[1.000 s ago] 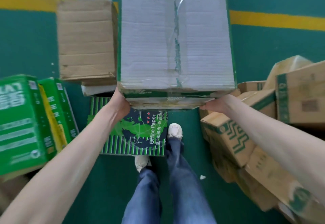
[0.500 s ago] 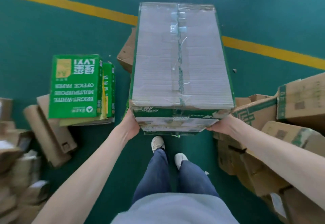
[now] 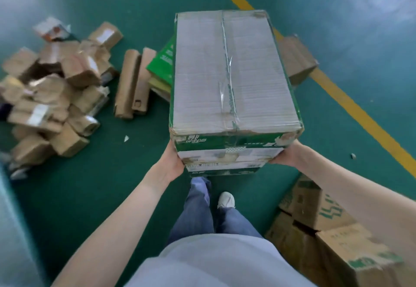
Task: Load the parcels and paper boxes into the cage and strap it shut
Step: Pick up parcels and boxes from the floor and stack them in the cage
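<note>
I carry a large taped paper box [image 3: 231,72] with a pale top and green sides, held level in front of me above the green floor. My left hand [image 3: 172,161] grips its near left bottom corner, and my right hand [image 3: 285,157] grips the near right bottom corner; the fingers of both are hidden under the box. A heap of small brown parcels [image 3: 51,93] lies on the floor to the left. Green paper boxes [image 3: 162,61] peek out behind the carried box. No cage is in view.
Two long brown cartons [image 3: 132,84] lie beside the parcel heap. Green-printed cardboard boxes [image 3: 324,230] are stacked at the lower right. A brown box [image 3: 297,60] sits on the yellow floor line [image 3: 351,106]. My legs and a white shoe [image 3: 225,200] are below the box.
My view has swung left while I walk with the box: the parcel heap has come into view at left and the yellow line now runs diagonally. Both hands keep the same hold.
</note>
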